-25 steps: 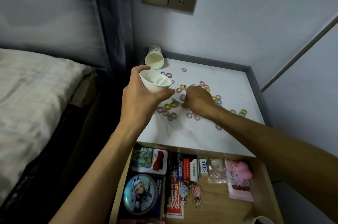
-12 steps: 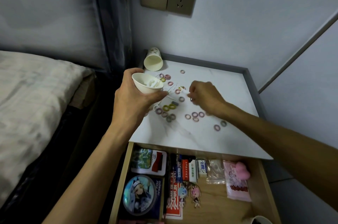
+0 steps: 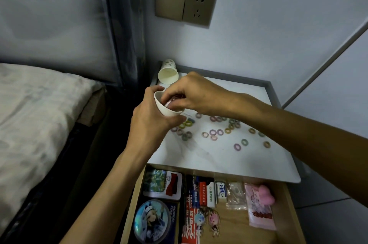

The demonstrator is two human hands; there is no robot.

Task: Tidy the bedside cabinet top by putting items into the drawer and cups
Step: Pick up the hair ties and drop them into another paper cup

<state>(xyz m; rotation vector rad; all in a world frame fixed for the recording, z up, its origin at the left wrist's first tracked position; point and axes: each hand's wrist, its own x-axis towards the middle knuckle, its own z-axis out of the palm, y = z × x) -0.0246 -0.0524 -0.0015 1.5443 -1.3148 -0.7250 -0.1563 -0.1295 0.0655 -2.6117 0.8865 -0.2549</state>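
Two hands on one job right now. The left hand (image 3: 151,124) is wrapped round a small white paper cup (image 3: 165,108), fingers and thumb curled on its wall, with the cup tipped a little toward the other hand. The right hand (image 3: 191,92) sits right over the cup's mouth with its fingertips bunched. It looks like they're pinching a pinkish ring (image 3: 175,97) just at the rim. The fingers half hide it, so I can't say if it's one ring or a few.

The other small pastel elastic rings (image 3: 214,137) lie scattered to the right of the cup and a bit nearer the person, on the white marble-look cabinet top (image 3: 219,160). A few clump together, but most lie apart. Just behind the cup, a second white paper cup (image 3: 168,75) lies on its side, mouth facing this way. Below the cup, the open wooden drawer (image 3: 294,213) holds cards, packets and keychains.

Handling-wise, I'd guess these rings weigh next to nothing. They look soft, stretchy and not fragile, and they lie flat, so a fingertip pinch across the band should do it. Raking up several at once would probably work too. The held cup looks light and crushable, so grip it mid-wall and gently, not at the rim.
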